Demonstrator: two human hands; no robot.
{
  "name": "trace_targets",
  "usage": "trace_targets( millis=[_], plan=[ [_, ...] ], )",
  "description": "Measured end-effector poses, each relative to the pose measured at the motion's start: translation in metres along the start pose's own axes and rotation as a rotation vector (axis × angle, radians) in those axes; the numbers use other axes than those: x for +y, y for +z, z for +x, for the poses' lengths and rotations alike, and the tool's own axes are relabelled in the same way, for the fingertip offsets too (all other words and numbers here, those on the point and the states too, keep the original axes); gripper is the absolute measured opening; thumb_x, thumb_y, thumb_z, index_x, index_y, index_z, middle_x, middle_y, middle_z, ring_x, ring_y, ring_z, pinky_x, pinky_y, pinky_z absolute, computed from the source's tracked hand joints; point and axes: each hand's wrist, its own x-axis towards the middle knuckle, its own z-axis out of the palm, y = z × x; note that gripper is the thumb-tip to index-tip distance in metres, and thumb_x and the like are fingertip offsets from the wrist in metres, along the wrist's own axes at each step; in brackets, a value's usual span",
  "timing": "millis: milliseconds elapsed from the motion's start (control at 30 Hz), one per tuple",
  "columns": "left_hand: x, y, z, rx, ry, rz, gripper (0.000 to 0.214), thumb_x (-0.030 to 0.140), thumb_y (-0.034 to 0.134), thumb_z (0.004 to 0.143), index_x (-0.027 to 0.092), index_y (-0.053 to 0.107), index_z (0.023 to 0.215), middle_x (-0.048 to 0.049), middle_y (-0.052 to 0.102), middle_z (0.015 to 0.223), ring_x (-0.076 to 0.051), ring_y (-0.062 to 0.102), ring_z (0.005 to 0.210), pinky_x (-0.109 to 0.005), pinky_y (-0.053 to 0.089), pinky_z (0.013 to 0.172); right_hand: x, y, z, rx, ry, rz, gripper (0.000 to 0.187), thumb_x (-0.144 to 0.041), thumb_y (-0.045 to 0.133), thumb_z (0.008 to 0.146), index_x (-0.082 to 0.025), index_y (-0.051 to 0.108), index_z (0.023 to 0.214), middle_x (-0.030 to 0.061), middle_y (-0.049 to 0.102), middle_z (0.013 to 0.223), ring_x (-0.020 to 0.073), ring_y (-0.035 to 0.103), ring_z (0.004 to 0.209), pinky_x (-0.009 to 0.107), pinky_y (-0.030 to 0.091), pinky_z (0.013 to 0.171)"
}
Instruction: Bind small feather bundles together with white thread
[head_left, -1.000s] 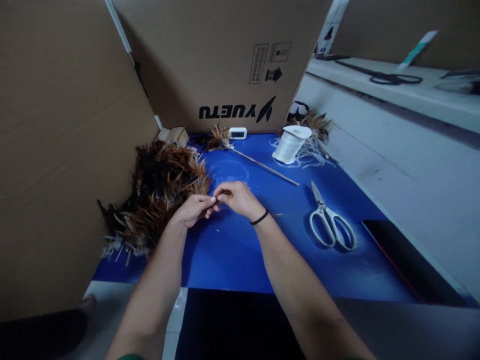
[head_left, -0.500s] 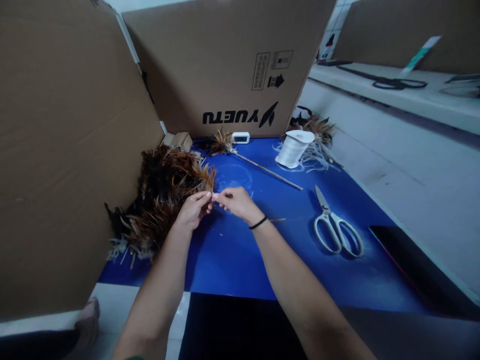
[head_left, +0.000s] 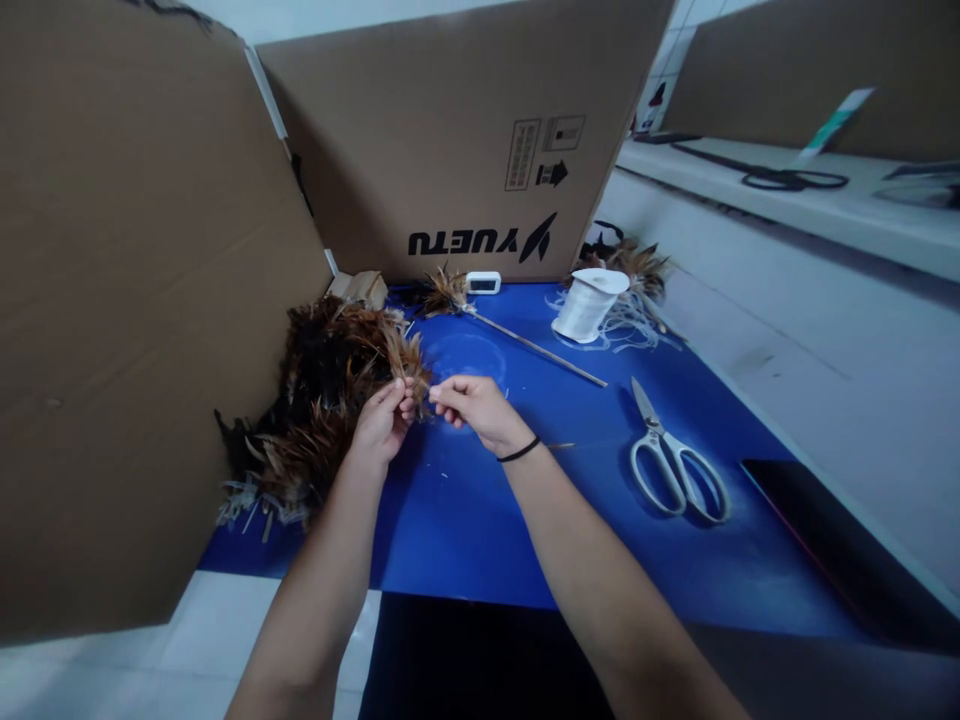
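My left hand (head_left: 381, 422) and my right hand (head_left: 474, 406) meet over the blue mat (head_left: 525, 500), fingertips almost touching. The left hand's fingers are closed on a small bunch of brown feathers (head_left: 409, 362) that sticks up from them. The right hand is curled in a pinch beside the bunch; what it holds is too small to make out. A big pile of brown and black feathers (head_left: 315, 400) lies just left of both hands. A black band sits on my right wrist.
White-handled scissors (head_left: 675, 455) lie on the mat to the right. A spool of white thread (head_left: 589, 298), a thin stick with feathers at its tip (head_left: 525, 345) and a small white device (head_left: 483, 283) sit further back. Cardboard walls (head_left: 135, 300) enclose left and rear. A black slab (head_left: 840, 545) lies at right.
Both hands have shifted slightly left toward the feather pile, and the left hand now holds a feather bunch upright. The camera view has tilted up a little.
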Motion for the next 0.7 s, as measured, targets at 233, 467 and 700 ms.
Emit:
trace_targets(
  millis=[233, 467, 700],
  plan=[
    [-0.001, 0.004, -0.002, 0.004, 0.031, -0.068, 0.026, 0.026, 0.079, 0.064, 0.012, 0.066, 0.081, 0.0036, 0.054, 0.063, 0.0, 0.043, 0.046, -0.012, 0.033, 0.041, 0.004, 0.009, 0.001, 0.067, -0.132, 0.298, 0.028, -0.04, 0.073, 0.065, -0.015, 0.061, 0.069, -0.0025, 0.058, 0.061, 0.0056, 0.047, 0.05, 0.018, 0.036, 0.043],
    [-0.01, 0.007, -0.007, -0.05, 0.076, 0.054, 0.034, 0.035, 0.08, 0.06, 0.013, 0.069, 0.084, 0.0028, 0.055, 0.055, -0.005, 0.049, 0.049, -0.016, 0.037, 0.045, 0.018, 0.025, 0.005, 0.084, -0.073, 0.111, 0.029, -0.042, 0.068, 0.069, -0.015, 0.059, 0.065, -0.0016, 0.057, 0.055, 0.0066, 0.048, 0.045, 0.018, 0.033, 0.04],
    [-0.012, 0.01, -0.01, -0.1, 0.082, 0.089, 0.031, 0.035, 0.079, 0.062, 0.014, 0.069, 0.083, 0.0031, 0.053, 0.056, -0.005, 0.046, 0.05, -0.016, 0.034, 0.045, 0.023, 0.022, 0.008, 0.15, -0.094, 0.113, 0.034, -0.047, 0.068, 0.068, -0.017, 0.053, 0.062, -0.0045, 0.051, 0.05, 0.0063, 0.043, 0.042, 0.019, 0.033, 0.04]
  ],
)
